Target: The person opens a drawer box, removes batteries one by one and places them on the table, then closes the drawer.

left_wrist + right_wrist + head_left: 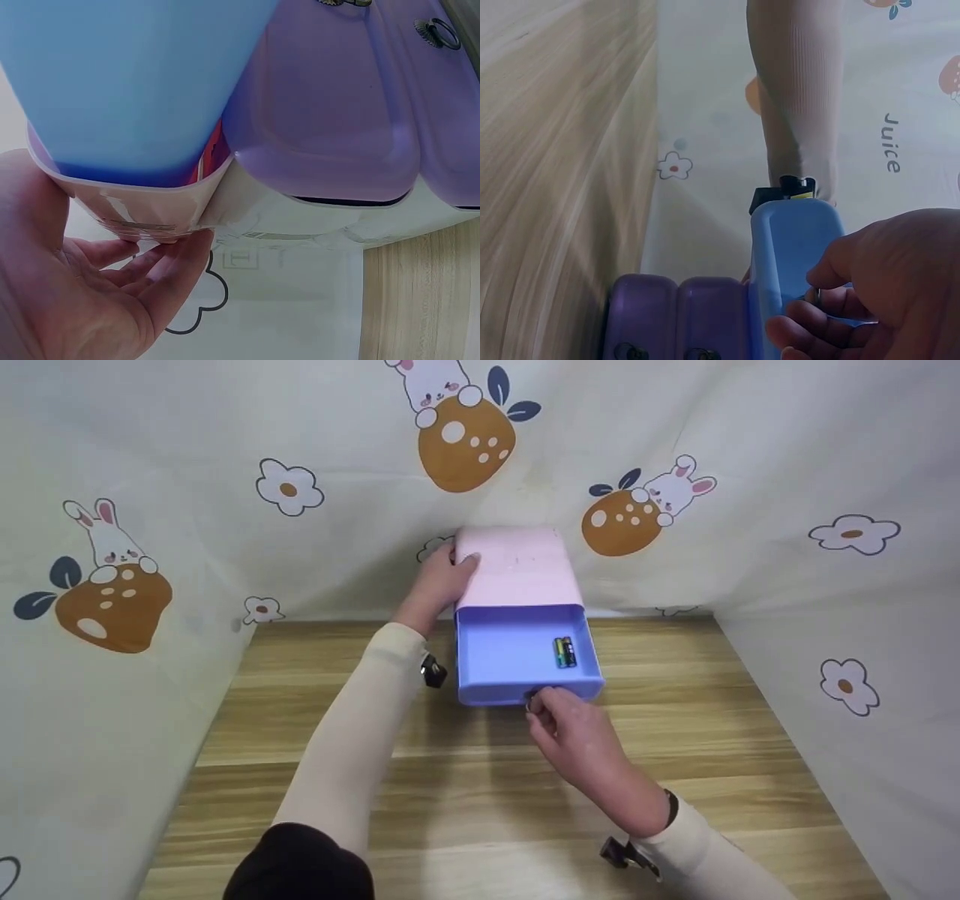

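Observation:
A small drawer cabinet with a pink top (517,566) stands against the back cloth, its upper blue drawer (502,649) pulled out toward me. Two AA-size batteries (565,652) lie side by side in that drawer, near its right wall. My right hand (577,735) pinches the ring pull (815,295) on the drawer front between thumb and fingers. On the cabinet's left side, my left hand (444,576) grips the pink shell, thumb on the top edge; in the left wrist view its fingers (176,277) bend around the shell's side.
Below the blue drawer, two purple drawers (330,105) sit closed, each with a ring pull (442,34). Something red (210,154) shows in the gap beside the blue drawer. Printed cloth (360,450) surrounds the wooden tabletop (315,720).

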A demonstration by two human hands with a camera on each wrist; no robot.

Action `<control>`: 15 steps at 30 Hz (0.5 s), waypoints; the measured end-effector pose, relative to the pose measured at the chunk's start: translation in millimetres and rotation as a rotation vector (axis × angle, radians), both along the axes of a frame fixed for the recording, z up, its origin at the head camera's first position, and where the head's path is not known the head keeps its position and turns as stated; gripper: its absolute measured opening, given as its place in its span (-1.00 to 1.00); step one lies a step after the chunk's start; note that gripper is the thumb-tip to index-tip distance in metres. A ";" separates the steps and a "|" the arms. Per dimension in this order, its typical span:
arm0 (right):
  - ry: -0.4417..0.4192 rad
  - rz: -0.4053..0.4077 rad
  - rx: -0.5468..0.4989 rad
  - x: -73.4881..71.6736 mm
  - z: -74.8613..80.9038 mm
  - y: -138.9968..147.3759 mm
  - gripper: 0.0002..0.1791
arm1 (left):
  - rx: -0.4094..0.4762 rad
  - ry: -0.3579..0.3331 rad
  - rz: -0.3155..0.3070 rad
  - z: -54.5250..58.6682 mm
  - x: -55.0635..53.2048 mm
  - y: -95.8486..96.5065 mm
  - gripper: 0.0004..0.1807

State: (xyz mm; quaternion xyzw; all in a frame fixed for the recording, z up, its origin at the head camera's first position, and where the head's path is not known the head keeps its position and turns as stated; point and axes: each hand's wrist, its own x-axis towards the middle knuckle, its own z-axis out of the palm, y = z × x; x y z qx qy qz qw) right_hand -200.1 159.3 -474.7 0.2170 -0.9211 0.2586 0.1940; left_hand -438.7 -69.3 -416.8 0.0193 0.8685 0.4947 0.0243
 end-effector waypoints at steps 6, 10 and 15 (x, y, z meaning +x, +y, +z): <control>0.009 0.006 -0.004 1.9 -0.6 0.8 -0.84 | -0.006 0.015 -0.004 0.4 1.0 -0.5 -0.17; -0.009 0.001 0.002 3.0 -1.6 0.8 -0.82 | -0.001 0.002 0.003 0.1 2.1 -0.3 -0.18; -0.011 0.000 -0.003 3.8 -2.2 0.7 -0.82 | 0.006 -0.001 0.010 0.7 3.3 0.3 -0.20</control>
